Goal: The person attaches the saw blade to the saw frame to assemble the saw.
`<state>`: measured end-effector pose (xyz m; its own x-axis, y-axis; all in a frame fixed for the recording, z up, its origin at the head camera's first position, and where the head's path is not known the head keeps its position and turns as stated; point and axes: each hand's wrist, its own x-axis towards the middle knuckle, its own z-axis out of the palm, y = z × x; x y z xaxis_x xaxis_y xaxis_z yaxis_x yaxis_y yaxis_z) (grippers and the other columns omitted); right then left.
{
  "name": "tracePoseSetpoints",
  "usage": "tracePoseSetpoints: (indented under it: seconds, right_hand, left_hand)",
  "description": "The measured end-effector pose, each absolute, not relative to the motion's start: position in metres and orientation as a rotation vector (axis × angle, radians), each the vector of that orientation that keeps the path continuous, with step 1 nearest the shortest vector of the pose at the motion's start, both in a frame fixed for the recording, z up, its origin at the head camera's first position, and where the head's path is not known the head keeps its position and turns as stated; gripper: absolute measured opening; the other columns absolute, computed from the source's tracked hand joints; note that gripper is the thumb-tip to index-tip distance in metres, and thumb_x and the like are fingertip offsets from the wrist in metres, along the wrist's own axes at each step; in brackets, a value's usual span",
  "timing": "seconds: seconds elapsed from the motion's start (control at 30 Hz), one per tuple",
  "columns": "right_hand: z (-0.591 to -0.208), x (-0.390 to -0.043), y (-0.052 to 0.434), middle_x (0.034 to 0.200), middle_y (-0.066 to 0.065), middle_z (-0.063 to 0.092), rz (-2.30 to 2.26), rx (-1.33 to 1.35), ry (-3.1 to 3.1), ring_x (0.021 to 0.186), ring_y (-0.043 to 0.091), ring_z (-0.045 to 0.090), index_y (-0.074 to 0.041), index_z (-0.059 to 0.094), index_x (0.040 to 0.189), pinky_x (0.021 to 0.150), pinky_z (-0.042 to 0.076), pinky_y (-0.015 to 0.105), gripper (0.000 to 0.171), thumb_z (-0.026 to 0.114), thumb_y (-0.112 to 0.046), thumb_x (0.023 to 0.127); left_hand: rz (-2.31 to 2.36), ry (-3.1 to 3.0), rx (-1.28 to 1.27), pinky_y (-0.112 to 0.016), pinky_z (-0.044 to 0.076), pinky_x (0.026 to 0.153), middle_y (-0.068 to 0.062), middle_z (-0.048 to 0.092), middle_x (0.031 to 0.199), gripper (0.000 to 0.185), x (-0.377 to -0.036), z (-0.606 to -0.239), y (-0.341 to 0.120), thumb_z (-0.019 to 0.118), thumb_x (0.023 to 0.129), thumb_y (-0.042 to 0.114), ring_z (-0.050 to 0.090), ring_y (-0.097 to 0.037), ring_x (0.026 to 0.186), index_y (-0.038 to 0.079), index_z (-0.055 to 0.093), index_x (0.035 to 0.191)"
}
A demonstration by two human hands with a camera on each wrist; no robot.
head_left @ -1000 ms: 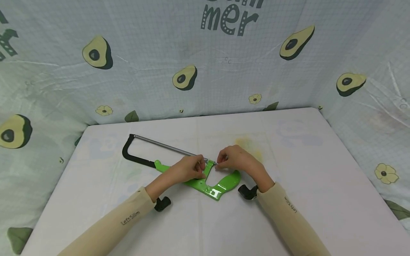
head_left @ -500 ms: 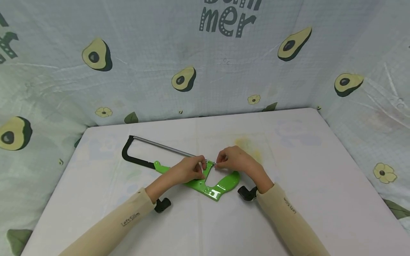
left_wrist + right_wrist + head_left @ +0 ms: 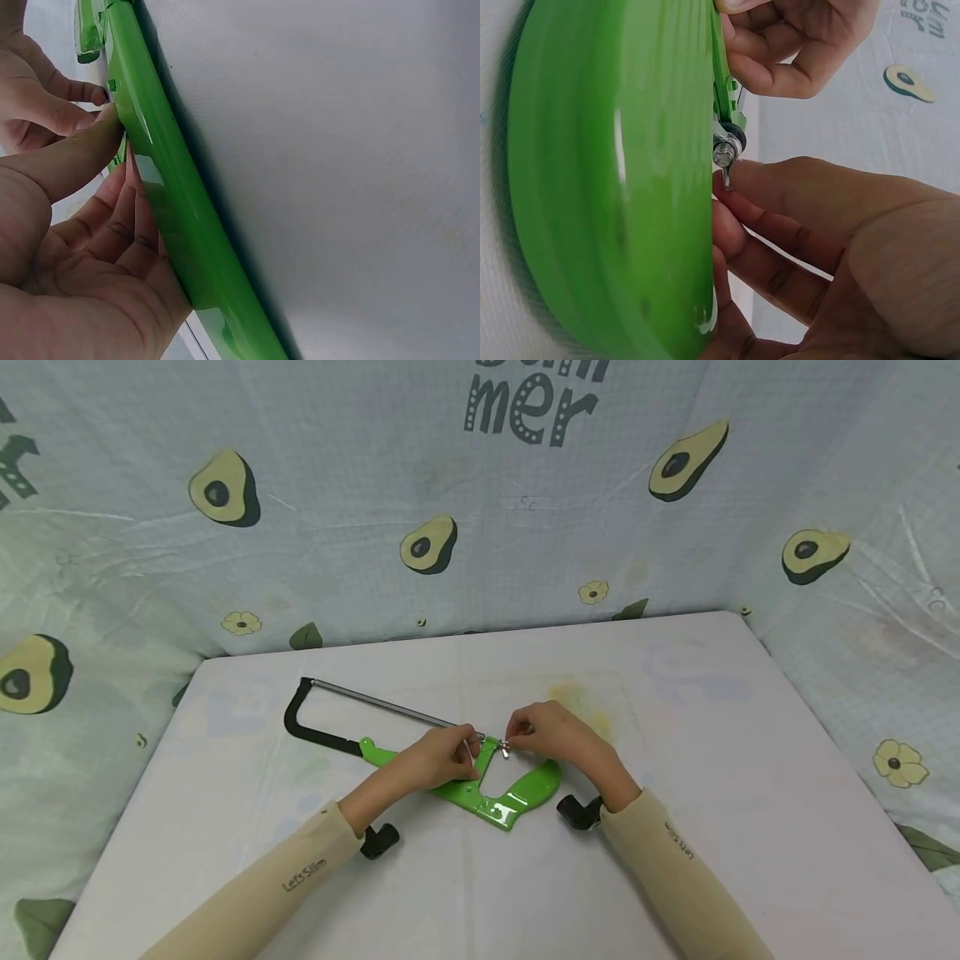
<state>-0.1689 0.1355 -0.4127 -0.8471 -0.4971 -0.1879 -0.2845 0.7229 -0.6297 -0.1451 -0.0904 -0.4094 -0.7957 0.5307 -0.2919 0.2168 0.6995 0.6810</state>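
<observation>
Two hands are both on the same tool, a small hacksaw (image 3: pixel 420 747) lying flat on the white table (image 3: pixel 675 860), right between them. Left hand (image 3: pixel 438 758) has its fingers curled over the top edge of the green handle (image 3: pixel 517 793); from the left wrist view the thumb (image 3: pixel 71 161) presses against the green edge while the other fingers wrap behind it, so it's clearly gripping that handle. Right hand (image 3: pixel 551 735) sits just on the other side, fingertips pinched at the little silver wing nut (image 3: pixel 505 747) where the blade meets the handle. In the right wrist view that wing nut (image 3: pixel 724 154) sticks out of the green frame and the fingers (image 3: pixel 765 221) sit right against its metal tab. I can't tell how tight the pinch is, but the fingers are closed on it.

Saw's thin metal blade (image 3: pixel 390 705) runs away from the left hand, out to the far left, where the black frame arm (image 3: pixel 300 718) bends back toward the handle.

Both arms wear beige sleeves (image 3: pixel 300 881). Black wrist camera mounts (image 3: pixel 379 840) sit on the table just under each wrist. Past the hands hangs an avocado-print cloth backdrop (image 3: pixel 450 510), well beyond the saw.
</observation>
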Motion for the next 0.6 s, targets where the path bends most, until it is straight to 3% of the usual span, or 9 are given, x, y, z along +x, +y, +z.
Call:
tracePoseSetpoints:
  seconds: [0.27,0.6]
  right_hand:
    - [-0.413,-0.17,0.137,0.08,-0.002,0.066,-0.892,-0.641,2.577,0.074,0.012,0.055,-0.011,0.072,0.092,0.069,0.047,0.026,0.005,0.07,-0.006,0.094]
    - [-0.415,-0.171,0.137,0.083,-0.003,0.067,-0.872,-0.652,2.578,0.076,0.011,0.056,-0.012,0.072,0.091,0.071,0.048,0.026,0.006,0.07,-0.006,0.094]
  left_hand:
    - [0.919,2.407,0.638,-0.023,0.047,0.064,0.0,0.064,0.081,0.024,-0.148,-0.413,-0.095,0.077,0.092,0.01,0.057,-0.01,0.071,0.005,0.059,0.107]
    - [0.984,2.367,0.839,-0.022,0.051,0.07,0.002,0.067,0.087,0.031,-0.152,-0.42,-0.108,0.075,0.092,0.009,0.06,-0.005,0.074,0.002,0.059,0.118]
